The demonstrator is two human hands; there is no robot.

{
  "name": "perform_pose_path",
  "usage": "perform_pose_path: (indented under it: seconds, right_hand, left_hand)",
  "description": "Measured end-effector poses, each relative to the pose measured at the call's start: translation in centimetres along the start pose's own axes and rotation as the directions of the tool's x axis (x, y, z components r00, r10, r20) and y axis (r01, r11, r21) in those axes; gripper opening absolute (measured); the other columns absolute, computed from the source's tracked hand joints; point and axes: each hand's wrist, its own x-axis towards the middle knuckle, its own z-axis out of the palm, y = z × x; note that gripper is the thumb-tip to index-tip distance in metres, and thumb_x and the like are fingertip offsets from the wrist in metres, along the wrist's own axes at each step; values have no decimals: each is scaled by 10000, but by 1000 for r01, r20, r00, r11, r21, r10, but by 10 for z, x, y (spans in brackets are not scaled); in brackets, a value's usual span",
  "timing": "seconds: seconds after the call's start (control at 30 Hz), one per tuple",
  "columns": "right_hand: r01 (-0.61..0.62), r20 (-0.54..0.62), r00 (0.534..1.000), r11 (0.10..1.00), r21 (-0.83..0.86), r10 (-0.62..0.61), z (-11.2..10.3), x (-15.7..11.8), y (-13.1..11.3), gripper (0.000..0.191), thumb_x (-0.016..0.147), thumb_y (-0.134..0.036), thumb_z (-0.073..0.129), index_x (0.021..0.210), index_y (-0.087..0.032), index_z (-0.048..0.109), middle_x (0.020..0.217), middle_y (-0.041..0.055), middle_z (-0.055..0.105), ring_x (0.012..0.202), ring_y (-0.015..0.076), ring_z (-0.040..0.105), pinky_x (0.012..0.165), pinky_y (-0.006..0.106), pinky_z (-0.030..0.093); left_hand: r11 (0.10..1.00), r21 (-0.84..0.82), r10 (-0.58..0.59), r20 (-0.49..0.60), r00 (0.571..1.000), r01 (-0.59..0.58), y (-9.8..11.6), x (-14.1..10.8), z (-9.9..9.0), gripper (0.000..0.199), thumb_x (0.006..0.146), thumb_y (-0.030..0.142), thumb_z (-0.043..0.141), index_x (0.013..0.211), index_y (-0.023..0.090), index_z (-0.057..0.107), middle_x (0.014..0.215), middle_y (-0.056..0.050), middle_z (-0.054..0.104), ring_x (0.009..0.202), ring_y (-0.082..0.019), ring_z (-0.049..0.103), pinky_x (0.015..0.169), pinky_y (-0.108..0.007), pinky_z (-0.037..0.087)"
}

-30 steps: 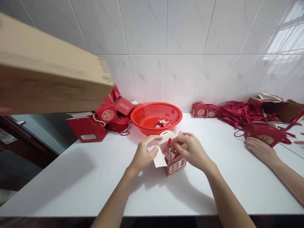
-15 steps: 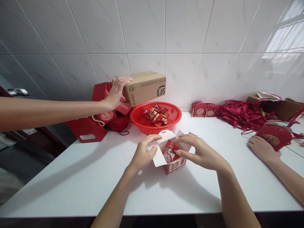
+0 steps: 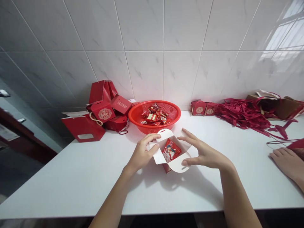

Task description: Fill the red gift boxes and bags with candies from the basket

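A small red gift box (image 3: 167, 168) with white inner flaps stands upright on the white table, its top unfolded. Inside lies a red-wrapped packet (image 3: 171, 150) with a printed figure. At the box's left side, my left hand (image 3: 142, 152) grips the flaps, thumb on the left flap and fingers by the back one. My right hand (image 3: 205, 153) is on the other side with fingers spread, its thumb at the front flap, which is folded outward. Behind the box, a red plastic basket (image 3: 136, 116) holds several wrapped sweets (image 3: 153, 117).
Red boxes and bags (image 3: 102, 109) are piled at the left by the tiled wall. Two small red boxes (image 3: 198, 108) and a heap of dark red ribbons (image 3: 242, 112) lie back right. Another person's hand (image 3: 288, 161) rests at the right edge beside a red item.
The cardboard carton and the other person's arm have left the left side. More sweets lie in the basket. The box's front flap now shows folded outward; the right-hand person's hand moved right.
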Motion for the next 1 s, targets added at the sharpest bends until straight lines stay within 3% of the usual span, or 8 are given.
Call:
perform_pose_path:
  seconds: [0.17,0.27,0.4,0.47,0.67,0.77,0.87,1.0]
  right_hand:
    - [-75,-49,996,996,42,77,6,3,10,903,685,-609,808,1463,-281,490,1673,144,150,1535,384,114,1177,604,292]
    - [-101,-115,987,991,82,110,9,4,12,931,683,-598,813,1480,-258,470,1671,157,150,1523,391,183,1156,583,346]
    - [23,-131,991,983,183,1,12,7,7,837,771,-522,777,1497,-271,443,1533,138,469,1341,347,521,1074,528,470]
    - [110,-147,986,969,223,-78,14,9,3,817,805,-490,758,1516,-288,411,1453,103,566,1270,317,587,1063,506,485]
    - [250,-223,954,943,220,-201,23,16,-3,894,797,-467,778,1556,-328,325,1596,84,390,1412,323,446,1129,500,423]
    - [279,-219,947,940,198,-235,25,17,-3,888,791,-449,790,1546,-341,336,1607,82,369,1444,312,402,1137,492,415]
    - [262,-242,945,952,159,-219,25,18,0,804,798,-445,780,1505,-338,410,1605,91,371,1463,318,369,1128,507,419]
    - [278,-329,918,951,135,-222,23,17,2,674,798,-440,780,1412,-321,529,1537,103,467,1409,327,444,1113,520,429]
  left_hand:
    - [998,1,-62,-38,997,62,-7,3,-3,352,741,288,632,1065,190,727,1322,-125,600,1074,-263,681,880,-365,566]
    - [994,5,-108,-9,994,108,-9,3,-4,352,739,272,615,1058,190,739,1257,-116,658,1093,-278,680,837,-346,575]
    - [988,-37,-149,31,988,150,-7,2,-3,431,748,243,586,1152,178,722,1173,-98,729,1072,-267,683,842,-331,574]
    - [983,-83,-162,-11,987,161,-7,2,-2,502,720,242,598,1203,148,702,1161,-110,736,1053,-265,688,847,-333,576]
    - [949,-248,-243,-184,952,194,-4,7,-2,535,684,270,609,1188,122,709,1105,-108,755,943,-258,711,772,-343,582]
    - [940,-254,-274,-157,949,229,-1,8,-4,542,698,350,651,1191,130,709,1115,-103,754,952,-264,705,780,-350,572]
    - [939,-248,-268,-93,959,238,-1,7,-7,592,701,412,680,1225,138,698,1209,-108,725,1074,-294,672,882,-373,544]
    - [925,-326,-218,-38,975,194,-6,7,-10,578,705,317,559,1236,138,703,1324,-105,670,1272,-323,567,1047,-396,455]
